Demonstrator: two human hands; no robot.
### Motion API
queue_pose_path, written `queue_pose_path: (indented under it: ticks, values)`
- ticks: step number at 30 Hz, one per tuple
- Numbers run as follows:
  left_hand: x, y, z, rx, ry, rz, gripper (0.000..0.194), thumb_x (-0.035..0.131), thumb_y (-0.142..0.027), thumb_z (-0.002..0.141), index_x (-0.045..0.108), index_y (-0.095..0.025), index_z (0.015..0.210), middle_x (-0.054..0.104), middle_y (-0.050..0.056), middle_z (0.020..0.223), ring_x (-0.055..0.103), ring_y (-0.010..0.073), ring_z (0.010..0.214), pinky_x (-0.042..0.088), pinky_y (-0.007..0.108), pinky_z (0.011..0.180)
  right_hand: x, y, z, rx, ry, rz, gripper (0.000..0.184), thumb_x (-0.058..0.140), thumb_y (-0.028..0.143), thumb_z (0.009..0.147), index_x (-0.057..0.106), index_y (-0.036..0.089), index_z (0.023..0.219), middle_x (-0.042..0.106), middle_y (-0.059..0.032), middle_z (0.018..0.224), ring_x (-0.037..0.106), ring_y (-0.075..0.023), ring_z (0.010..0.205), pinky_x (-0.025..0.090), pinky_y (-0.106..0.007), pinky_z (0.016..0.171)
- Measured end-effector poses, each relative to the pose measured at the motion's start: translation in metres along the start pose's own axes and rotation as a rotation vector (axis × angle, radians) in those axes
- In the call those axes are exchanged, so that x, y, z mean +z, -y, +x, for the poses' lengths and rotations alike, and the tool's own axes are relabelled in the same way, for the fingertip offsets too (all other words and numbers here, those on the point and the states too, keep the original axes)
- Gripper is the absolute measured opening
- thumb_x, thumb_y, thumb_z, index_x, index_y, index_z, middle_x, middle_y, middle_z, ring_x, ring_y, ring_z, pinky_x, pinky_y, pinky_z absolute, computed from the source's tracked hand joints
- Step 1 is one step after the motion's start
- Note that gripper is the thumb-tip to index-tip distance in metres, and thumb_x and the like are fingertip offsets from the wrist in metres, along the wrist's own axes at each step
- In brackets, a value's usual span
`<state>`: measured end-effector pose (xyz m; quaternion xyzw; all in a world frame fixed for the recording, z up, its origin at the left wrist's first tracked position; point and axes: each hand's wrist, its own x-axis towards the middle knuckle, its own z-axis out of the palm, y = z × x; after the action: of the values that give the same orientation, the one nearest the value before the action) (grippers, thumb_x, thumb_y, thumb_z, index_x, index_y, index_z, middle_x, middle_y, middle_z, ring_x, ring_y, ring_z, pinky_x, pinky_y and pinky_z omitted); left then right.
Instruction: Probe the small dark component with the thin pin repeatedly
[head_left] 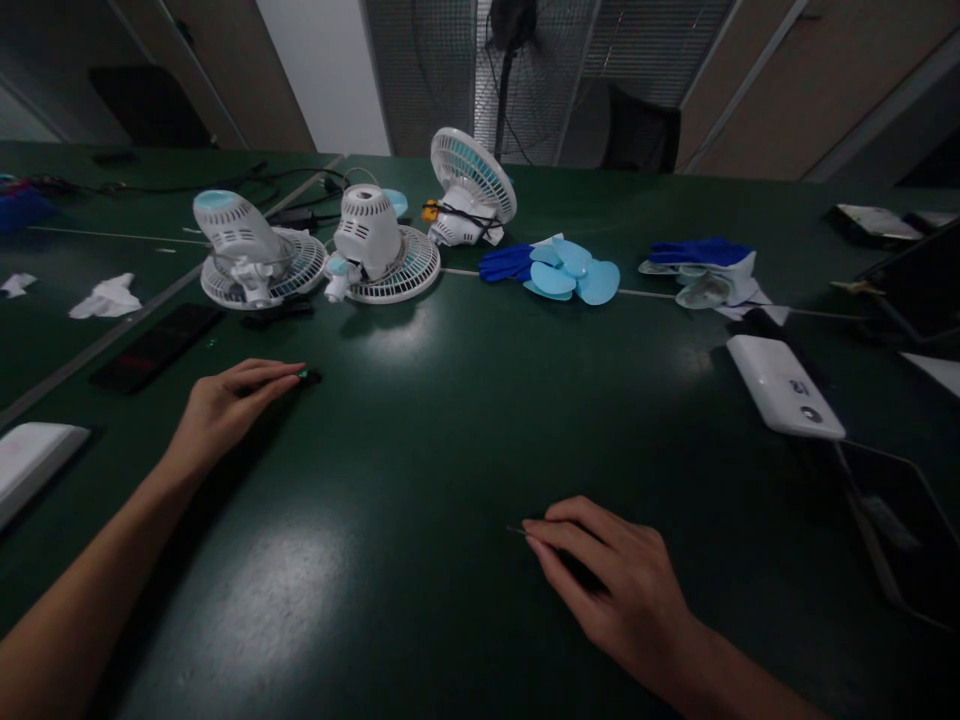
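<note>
Over the left side of the dark green table (420,430), my left hand (229,405) pinches a small piece with a green part and a black part (308,376). It is too small to name. My right hand (611,570), nearer the front, has thumb and fingertips closed on a thin, pale, pin-like thing (515,530), most of it hidden by the fingers. Beyond my left hand, two white desk fans lie face down, one fan (244,240) at left and another fan (367,240) beside it. A black phone-like slab (157,347) lies left of that hand.
Further back stands a third small fan (469,190). Light blue fan blades (574,270) lie beside a blue glove (506,262). At right are more gloves (701,265), a white power-bank-like case (784,387) and a dark tablet-like slab (900,530). Crumpled tissue (106,297) lies far left.
</note>
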<state>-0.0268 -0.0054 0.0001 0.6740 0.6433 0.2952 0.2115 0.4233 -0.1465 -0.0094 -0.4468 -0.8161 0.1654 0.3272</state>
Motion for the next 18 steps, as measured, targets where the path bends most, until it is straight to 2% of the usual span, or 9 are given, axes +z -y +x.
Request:
queue_pose_path:
  ticks: [4,10,12,14,18]
  values:
    - [-0.002,-0.009,-0.001,-0.065,0.025,-0.004,0.056,0.071,-0.057,0.087,0.073,-0.015,0.125,0.070,0.010,0.132,0.065,0.0274,0.122,0.044,0.043,0.115,0.000,0.001,0.001,0.005,0.006,-0.003,0.017,0.060,0.018,0.101,0.075,0.022,0.108,0.073,-0.0032,0.096,0.072,-0.0138,0.077,0.055,-0.025,0.065]
    - [-0.003,-0.018,0.001,-0.261,0.019,-0.069,0.051,0.078,-0.054,0.081,0.076,-0.014,0.112,0.075,0.010,0.125,0.066,0.0312,0.120,0.050,0.044,0.107,-0.002,0.003,0.003,-0.003,-0.001,-0.019,0.019,0.057,0.019,0.102,0.075,0.022,0.108,0.073,-0.0036,0.094,0.072,-0.0136,0.075,0.054,-0.025,0.063]
    - [-0.002,-0.021,0.001,-0.275,0.010,-0.057,0.048,0.076,-0.051,0.081,0.076,-0.013,0.111,0.075,0.010,0.124,0.066,0.0306,0.119,0.049,0.044,0.107,-0.002,0.002,0.002,-0.002,0.006,-0.022,0.019,0.057,0.019,0.103,0.075,0.022,0.108,0.073,-0.0039,0.095,0.072,-0.0138,0.075,0.054,-0.025,0.063]
    - [-0.001,-0.023,0.000,-0.214,-0.011,-0.008,0.044,0.073,-0.050,0.084,0.076,-0.013,0.108,0.076,0.010,0.120,0.068,0.0291,0.116,0.049,0.043,0.108,-0.001,0.001,0.001,0.000,0.011,-0.024,0.018,0.058,0.019,0.102,0.075,0.022,0.108,0.073,-0.0037,0.095,0.072,-0.0140,0.076,0.055,-0.025,0.063]
    - [0.002,-0.021,-0.004,0.042,-0.012,0.209,0.038,0.063,-0.047,0.093,0.075,-0.014,0.109,0.075,0.009,0.116,0.069,0.0246,0.108,0.051,0.037,0.103,0.000,0.001,0.000,-0.005,0.011,-0.029,0.017,0.059,0.019,0.102,0.075,0.022,0.108,0.073,-0.0032,0.095,0.072,-0.0140,0.076,0.055,-0.026,0.064]
